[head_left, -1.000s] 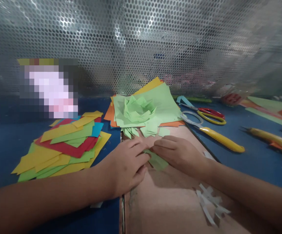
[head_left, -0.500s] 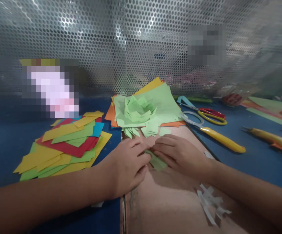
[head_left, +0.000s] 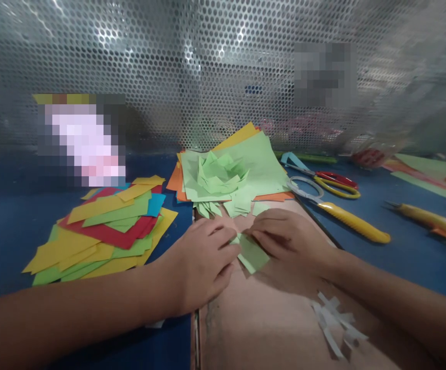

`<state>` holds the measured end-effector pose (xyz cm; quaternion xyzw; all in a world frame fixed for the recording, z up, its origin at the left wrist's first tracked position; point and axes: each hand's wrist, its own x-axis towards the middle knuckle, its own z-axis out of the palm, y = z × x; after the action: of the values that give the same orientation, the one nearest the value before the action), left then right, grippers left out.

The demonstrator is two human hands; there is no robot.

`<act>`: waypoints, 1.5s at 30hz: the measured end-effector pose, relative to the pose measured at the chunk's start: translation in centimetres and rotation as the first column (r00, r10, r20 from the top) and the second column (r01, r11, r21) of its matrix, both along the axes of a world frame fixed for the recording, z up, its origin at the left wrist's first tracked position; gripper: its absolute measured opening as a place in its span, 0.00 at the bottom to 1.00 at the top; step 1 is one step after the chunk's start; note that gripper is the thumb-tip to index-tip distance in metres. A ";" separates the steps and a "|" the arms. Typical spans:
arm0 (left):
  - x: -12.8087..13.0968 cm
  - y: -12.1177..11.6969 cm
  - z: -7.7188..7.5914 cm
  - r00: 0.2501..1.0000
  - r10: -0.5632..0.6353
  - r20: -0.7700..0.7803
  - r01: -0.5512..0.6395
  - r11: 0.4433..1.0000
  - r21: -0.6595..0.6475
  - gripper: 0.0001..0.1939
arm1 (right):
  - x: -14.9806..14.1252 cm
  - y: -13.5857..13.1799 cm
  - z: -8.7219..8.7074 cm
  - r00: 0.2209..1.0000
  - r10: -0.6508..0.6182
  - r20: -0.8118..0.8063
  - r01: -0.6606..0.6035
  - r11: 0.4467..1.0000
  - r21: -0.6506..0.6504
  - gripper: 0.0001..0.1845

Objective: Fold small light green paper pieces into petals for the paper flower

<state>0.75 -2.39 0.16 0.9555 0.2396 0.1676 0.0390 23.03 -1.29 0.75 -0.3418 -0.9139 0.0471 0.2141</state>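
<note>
A small light-green slip of paper lies on the brown board between my hands. My left hand is closed, its fingertips on the slip's left edge. My right hand pinches at the slip's upper edge with thumb and forefinger; its fingertips are partly hidden. Just beyond the hands sit small folded green pieces and a square green scrap. Behind them a ring of folded green paper points stands on a green sheet.
To the left, cut strips in yellow, green, red and blue form a pile. Scissors, a yellow-handled tool with a ring and yellow pliers lie right. White paper scraps rest near my right forearm. A perforated metal screen rises behind.
My right hand has shifted slightly right and up off the slip, so more of the green paper shows. My left hand stays in nearly the same place.
</note>
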 end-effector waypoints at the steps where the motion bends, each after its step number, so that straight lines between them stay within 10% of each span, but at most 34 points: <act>1: 0.0 0.0 0.0 1.000 0.007 -0.001 -0.007 1.000 -0.009 0.13 | -0.2 0.0 0.1 0.999 -0.026 -0.022 0.025 0.999 -0.026 0.12; 15: 0.1 0.0 -0.1 0.998 -0.026 0.054 0.027 0.999 -0.025 0.13 | -1.4 -0.8 -0.8 0.946 -0.291 -0.143 0.219 0.899 -0.380 0.04; 45: 0.1 -0.1 0.2 0.999 -0.025 0.024 0.026 0.999 -0.038 0.14 | -1.2 -1.1 -1.4 0.999 -0.040 0.035 0.033 0.984 0.173 0.12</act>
<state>0.82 -2.49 0.36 0.9555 0.2303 0.1738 0.0623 21.80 -2.40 -0.70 -0.3395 -0.9120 -0.0428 0.2261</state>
